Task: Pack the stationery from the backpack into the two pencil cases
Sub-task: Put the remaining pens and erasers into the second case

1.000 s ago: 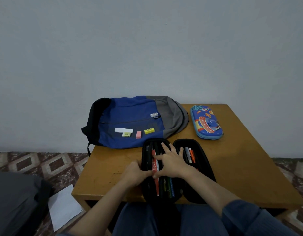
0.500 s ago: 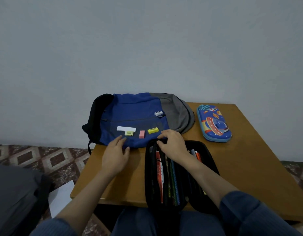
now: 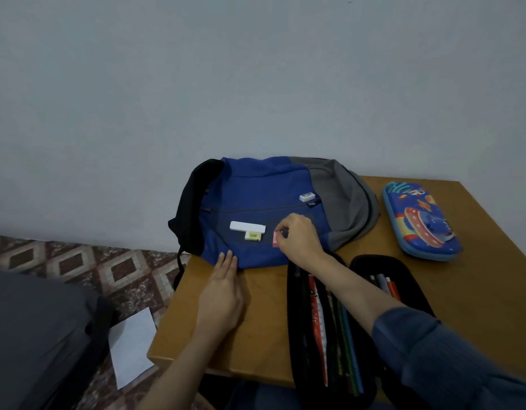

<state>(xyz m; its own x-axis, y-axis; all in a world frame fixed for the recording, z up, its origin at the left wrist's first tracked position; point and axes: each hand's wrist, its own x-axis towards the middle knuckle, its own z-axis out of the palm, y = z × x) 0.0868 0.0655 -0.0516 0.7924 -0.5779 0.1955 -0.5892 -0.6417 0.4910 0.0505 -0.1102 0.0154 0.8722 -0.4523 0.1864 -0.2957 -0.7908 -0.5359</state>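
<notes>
Four erasers [image 3: 247, 226], one backpack [image 3: 255, 184], one black case [image 3: 374, 257], one blue case [image 3: 421, 223].

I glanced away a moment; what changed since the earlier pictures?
Both hands left the black pencil case. The right hand moved onto the backpack, fingers curled at the pink eraser; its grasp is unclear. The left hand moved to the table, flat. The long white eraser and blue pencil case stayed put.

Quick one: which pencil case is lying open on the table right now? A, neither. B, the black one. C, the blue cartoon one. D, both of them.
B: the black pencil case lies unzipped and spread flat with pens showing inside, while the blue cartoon pencil case is closed.
</notes>
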